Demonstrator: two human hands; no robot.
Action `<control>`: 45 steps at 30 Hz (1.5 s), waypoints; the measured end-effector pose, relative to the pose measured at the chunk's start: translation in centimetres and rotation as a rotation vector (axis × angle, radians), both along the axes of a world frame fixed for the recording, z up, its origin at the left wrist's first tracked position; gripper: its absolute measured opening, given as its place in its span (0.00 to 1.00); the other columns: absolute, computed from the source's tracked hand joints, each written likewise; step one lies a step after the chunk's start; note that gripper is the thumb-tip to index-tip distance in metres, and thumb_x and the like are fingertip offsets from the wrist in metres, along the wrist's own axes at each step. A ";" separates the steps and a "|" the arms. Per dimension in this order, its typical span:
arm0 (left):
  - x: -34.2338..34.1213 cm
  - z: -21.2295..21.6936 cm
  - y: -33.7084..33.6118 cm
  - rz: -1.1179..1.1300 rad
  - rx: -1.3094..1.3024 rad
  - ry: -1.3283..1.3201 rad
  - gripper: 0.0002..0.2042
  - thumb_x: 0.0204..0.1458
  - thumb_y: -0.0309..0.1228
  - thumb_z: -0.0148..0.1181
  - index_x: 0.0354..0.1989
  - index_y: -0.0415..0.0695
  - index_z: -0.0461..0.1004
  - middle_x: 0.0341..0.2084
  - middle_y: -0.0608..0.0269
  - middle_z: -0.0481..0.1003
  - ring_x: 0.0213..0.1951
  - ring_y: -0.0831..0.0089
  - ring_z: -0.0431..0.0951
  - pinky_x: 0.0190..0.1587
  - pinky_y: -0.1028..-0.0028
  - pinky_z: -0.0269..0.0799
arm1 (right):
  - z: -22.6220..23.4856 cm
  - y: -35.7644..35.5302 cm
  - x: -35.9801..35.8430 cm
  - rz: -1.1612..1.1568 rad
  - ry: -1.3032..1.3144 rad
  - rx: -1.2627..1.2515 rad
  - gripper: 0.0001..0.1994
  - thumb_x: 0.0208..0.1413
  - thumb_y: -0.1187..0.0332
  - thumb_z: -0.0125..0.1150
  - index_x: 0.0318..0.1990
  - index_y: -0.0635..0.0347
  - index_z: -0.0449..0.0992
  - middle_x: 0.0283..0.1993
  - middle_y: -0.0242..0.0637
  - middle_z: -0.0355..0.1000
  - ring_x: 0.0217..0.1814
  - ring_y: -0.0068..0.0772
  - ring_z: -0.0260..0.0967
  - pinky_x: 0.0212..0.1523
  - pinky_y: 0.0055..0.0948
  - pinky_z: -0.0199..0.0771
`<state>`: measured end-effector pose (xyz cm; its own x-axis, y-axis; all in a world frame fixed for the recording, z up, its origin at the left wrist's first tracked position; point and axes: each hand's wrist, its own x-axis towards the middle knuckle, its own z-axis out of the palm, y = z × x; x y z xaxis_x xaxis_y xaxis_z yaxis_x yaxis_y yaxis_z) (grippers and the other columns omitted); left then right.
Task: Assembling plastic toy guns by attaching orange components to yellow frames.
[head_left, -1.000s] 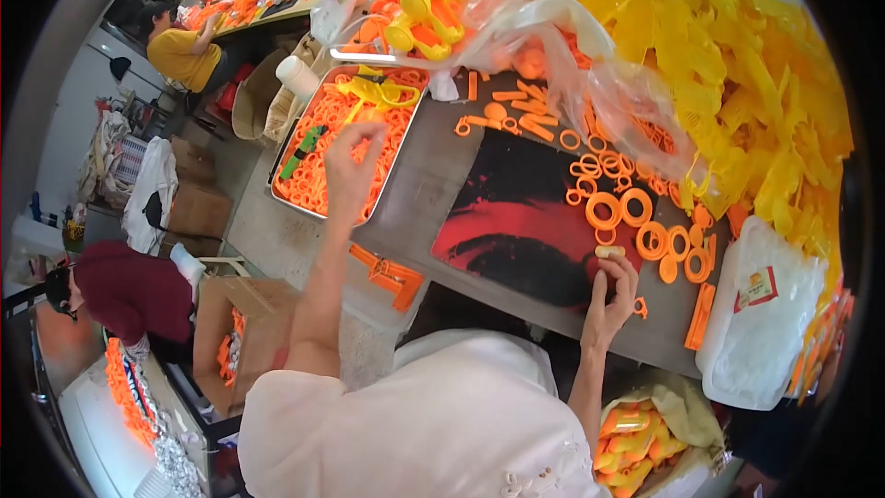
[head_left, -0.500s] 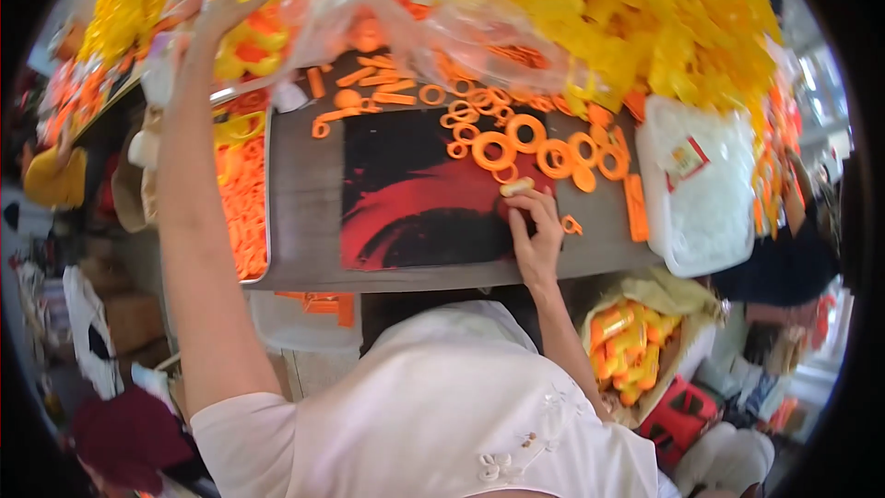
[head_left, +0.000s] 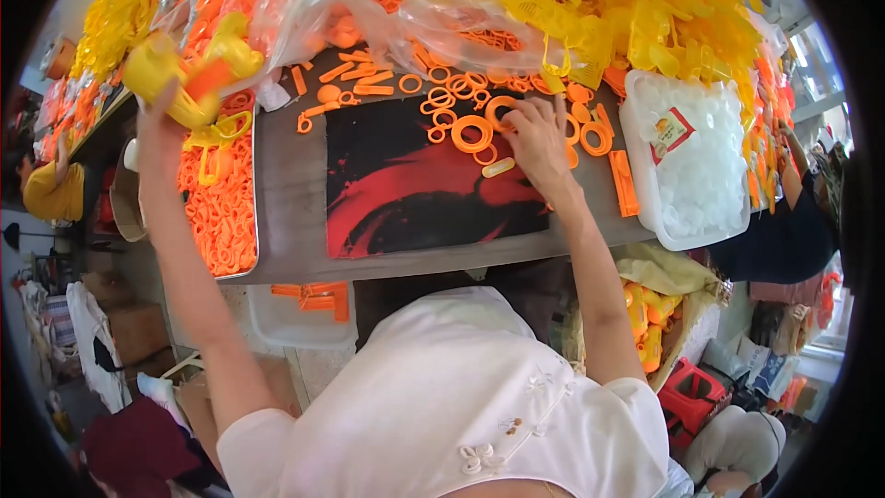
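Observation:
My left hand point(head_left: 159, 124), smeared by motion, is raised at the left and closed around yellow plastic parts point(head_left: 175, 83) with an orange piece among them. A looped yellow piece point(head_left: 219, 134) hangs beneath them, over a tray of small orange parts point(head_left: 219, 212). My right hand point(head_left: 539, 143) reaches among flat orange rings, its fingers curled down at the right edge of one orange ring point(head_left: 499, 114). The hand hides what is between the fingertips. Near its thumb, a small pale yellow oval piece point(head_left: 498, 167) lies on the black and red mat point(head_left: 415, 212).
Yellow plastic parts point(head_left: 636, 9) heap up along the back, beside clear plastic bags point(head_left: 442, 18). A white tub of translucent pieces point(head_left: 691, 166) stands at the right. Below the table are an open sack point(head_left: 687, 332) and a clear bin point(head_left: 277, 323). Other people work at both sides.
My left hand has come down toward me, bringing yellow parts out of the pile. My right hand has left the pale oval piece and moved forward to the orange rings. The view has shifted slightly.

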<state>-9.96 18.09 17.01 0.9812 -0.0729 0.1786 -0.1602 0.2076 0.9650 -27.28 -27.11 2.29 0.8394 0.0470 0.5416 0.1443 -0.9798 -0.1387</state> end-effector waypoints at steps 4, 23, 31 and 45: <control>-9.0 -4.9 -3.4 -0.105 0.033 0.082 0.30 0.54 0.36 0.63 0.62 0.39 0.58 0.53 0.54 0.69 0.55 0.62 0.72 0.56 0.61 0.71 | 2.1 -0.4 0.0 -0.051 0.116 0.596 0.08 0.58 0.70 0.58 0.45 0.54 0.73 0.43 0.30 0.72 0.41 0.28 0.68 0.59 0.31 0.62; -15.7 -5.4 -20.0 -0.330 0.831 -0.601 0.30 0.35 0.40 0.74 0.47 0.41 0.71 0.34 0.51 0.77 0.34 0.52 0.79 0.36 0.64 0.75 | 7.4 7.5 -1.4 0.312 0.277 1.203 0.17 0.66 0.59 0.47 0.40 0.67 0.73 0.35 0.36 0.69 0.38 0.28 0.66 0.43 0.27 0.67; -14.6 -5.0 -19.8 -0.468 0.857 -0.445 0.29 0.36 0.33 0.74 0.48 0.40 0.71 0.35 0.53 0.78 0.36 0.63 0.80 0.42 0.69 0.75 | 10.6 4.1 -1.9 0.422 0.728 0.935 0.22 0.63 0.55 0.54 0.58 0.61 0.70 0.49 0.33 0.72 0.50 0.21 0.67 0.49 0.22 0.68; -14.2 -4.9 -20.4 -0.474 0.870 -0.504 0.29 0.35 0.40 0.73 0.48 0.41 0.72 0.34 0.52 0.78 0.35 0.55 0.80 0.39 0.66 0.75 | 10.4 3.3 -2.5 0.552 0.432 0.770 0.22 0.57 0.62 0.62 0.59 0.57 0.71 0.49 0.39 0.71 0.46 0.29 0.70 0.47 0.25 0.71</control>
<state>-24.11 -2.26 12.07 0.6505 -0.7156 0.2544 -0.6586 -0.3646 0.6583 -29.82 -23.85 12.72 0.9356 0.2525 0.2468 0.3354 -0.4166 -0.8450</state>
